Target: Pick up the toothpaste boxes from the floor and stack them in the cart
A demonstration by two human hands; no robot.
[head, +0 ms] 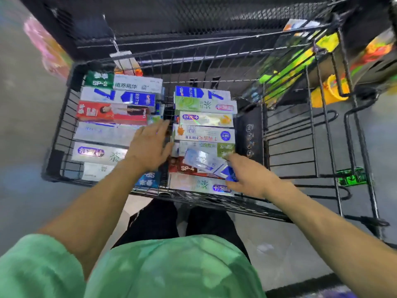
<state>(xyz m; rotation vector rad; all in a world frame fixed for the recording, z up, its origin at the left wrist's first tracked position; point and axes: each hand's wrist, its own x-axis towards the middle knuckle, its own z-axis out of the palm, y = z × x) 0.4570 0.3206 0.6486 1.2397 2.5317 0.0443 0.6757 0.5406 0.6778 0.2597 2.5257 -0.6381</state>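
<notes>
In the cart (64,117), my right hand (249,177) pinches a blue box (206,162); my left hand (150,147) lies flat, fingers straight. Light, stiff card, I judge. Best held by its long edges.

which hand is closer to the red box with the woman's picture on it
Left. The left hand lies flat just beside and below the red box in the left stack; the right hand is across the cart over the right stack.

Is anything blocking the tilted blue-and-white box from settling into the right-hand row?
Yes. The blue-and-white box in the right hand lies askew on the red SP-4 box, with no free slot visible in that row.
</notes>
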